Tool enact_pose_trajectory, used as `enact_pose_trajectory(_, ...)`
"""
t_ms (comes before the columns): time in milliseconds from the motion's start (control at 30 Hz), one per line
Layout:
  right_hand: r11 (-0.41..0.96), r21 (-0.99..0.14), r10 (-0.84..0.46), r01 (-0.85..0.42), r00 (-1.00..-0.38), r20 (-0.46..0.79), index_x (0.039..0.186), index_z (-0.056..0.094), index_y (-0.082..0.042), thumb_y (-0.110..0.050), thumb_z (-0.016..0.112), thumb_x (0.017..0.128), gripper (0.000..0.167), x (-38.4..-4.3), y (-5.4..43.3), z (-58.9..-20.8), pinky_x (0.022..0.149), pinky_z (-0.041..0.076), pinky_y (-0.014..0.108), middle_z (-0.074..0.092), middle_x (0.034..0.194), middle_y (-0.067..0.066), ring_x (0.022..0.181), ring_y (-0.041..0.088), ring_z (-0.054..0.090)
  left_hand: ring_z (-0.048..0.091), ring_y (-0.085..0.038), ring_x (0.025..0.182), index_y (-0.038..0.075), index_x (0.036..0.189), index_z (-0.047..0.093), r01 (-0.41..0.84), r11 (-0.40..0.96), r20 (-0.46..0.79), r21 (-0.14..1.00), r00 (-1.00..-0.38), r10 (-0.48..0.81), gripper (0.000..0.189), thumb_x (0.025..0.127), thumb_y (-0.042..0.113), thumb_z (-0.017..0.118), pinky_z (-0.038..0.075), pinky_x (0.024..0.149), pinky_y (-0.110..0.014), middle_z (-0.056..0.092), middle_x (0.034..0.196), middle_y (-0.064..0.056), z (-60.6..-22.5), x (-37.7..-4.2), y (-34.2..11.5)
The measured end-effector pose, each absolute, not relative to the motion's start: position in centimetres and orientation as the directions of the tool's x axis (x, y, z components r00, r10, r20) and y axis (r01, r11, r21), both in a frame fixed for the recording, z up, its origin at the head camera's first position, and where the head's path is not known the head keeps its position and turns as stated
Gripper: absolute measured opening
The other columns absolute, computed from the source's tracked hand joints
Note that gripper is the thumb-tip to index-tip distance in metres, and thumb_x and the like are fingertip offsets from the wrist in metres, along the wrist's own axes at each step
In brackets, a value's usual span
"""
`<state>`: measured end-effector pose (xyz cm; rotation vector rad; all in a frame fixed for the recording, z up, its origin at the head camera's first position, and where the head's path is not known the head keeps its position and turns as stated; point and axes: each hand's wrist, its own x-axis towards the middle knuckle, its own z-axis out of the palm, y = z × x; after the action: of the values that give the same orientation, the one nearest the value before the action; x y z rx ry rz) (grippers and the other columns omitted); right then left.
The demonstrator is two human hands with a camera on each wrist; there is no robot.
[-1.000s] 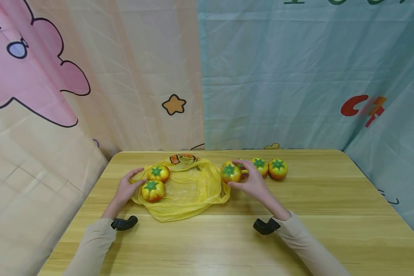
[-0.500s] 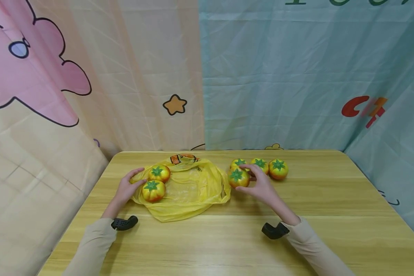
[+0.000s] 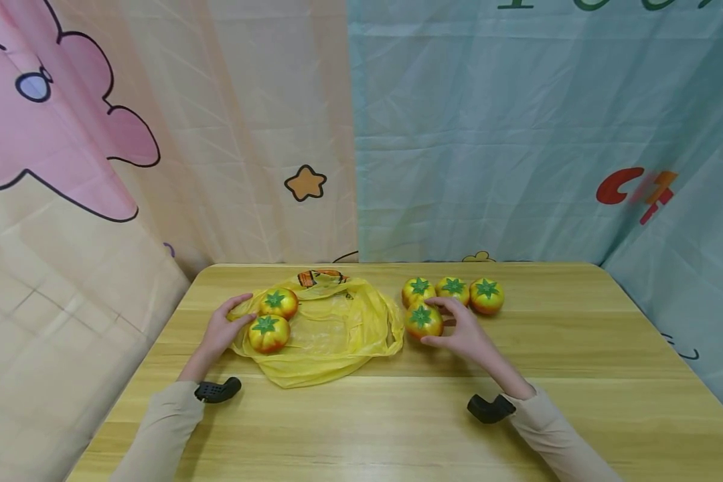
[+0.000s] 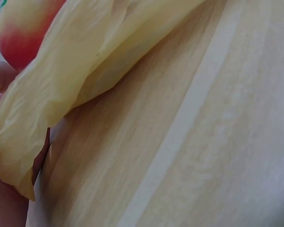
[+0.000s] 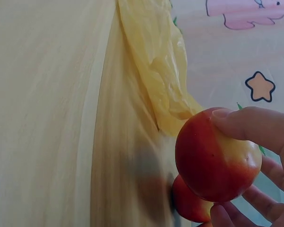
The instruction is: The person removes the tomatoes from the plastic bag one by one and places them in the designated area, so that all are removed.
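My right hand (image 3: pixel 464 331) holds a yellow-red toy tomato (image 3: pixel 424 321) with a green leafy top, thumb and fingers around it. In the right wrist view that tomato (image 5: pixel 217 153) is just above the table, its red underside showing. A yellow plastic bag (image 3: pixel 319 368) lies spread at centre left. Two more tomatoes, one behind (image 3: pixel 278 302) and one in front (image 3: pixel 269 333), rest at its left side. My left hand (image 3: pixel 221 329) grips the bag's left edge beside them, thumb by the front one. Plastic (image 4: pixel 52 80) drapes over part of that hand in the left wrist view.
Behind the held tomato three others stand in a row: left (image 3: pixel 418 290), middle (image 3: pixel 452 288) and right (image 3: pixel 487 296). The wooden table (image 3: pixel 349 428) ends at a printed curtain (image 3: pixel 458 167). Black wrist devices sit on both cuffs.
My right hand has moved right and slightly nearer with the held tomato, from the bag's right rim to in front of the row. My left hand and the bag stay put.
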<state>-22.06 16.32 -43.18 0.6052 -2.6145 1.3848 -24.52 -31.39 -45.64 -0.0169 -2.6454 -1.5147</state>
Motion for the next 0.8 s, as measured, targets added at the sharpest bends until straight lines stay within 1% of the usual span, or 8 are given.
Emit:
enact_pose_trajectory(367,0.487,-0.772,-0.336,-0.409,-0.903,0.267,0.126,0.056,-0.002,-0.01,0.085,0.07,0.064,-22.4,16.9,-44.1,0.089,0.053,0.045,0.055,0.127,0.017,0.109,0.034,0.058,0.021,-0.04,0.144,0.0,0.142,0.041,0.046,0.503,0.077,0.863,-0.996,-0.041,0.055,0.094,0.017,0.061,0.016,0.117,-0.058,0.034,0.151,-0.024,-45.6,-24.5,-31.4)
enact_pose_trajectory(633,0.484,-0.778,-0.344,-0.4,-0.905,0.251,0.126,0.056,-0.001,-0.008,0.084,0.07,0.064,-22.5,17.0,-44.4,0.091,0.052,0.048,0.055,0.127,0.018,0.11,0.035,0.058,0.021,-0.04,0.144,0.0,0.143,0.041,0.043,0.503,0.073,0.863,-0.997,-0.04,0.056,0.094,0.018,0.061,0.016,0.117,-0.058,0.034,0.151,-0.023,-45.8,-24.7,-31.5)
enact_pose_trajectory(800,0.477,-0.783,-0.344,-0.398,-0.905,0.25,0.127,0.055,-0.002,-0.009,0.084,0.071,0.063,-22.6,17.0,-44.7,0.092,0.051,0.048,0.055,0.128,0.018,0.111,0.035,0.057,0.021,-0.04,0.144,0.0,0.142,0.041,0.044,0.503,0.075,0.863,-0.996,-0.042,0.055,0.094,0.018,0.061,0.016,0.117,-0.058,0.034,0.151,-0.023,-45.8,-24.6,-31.5)
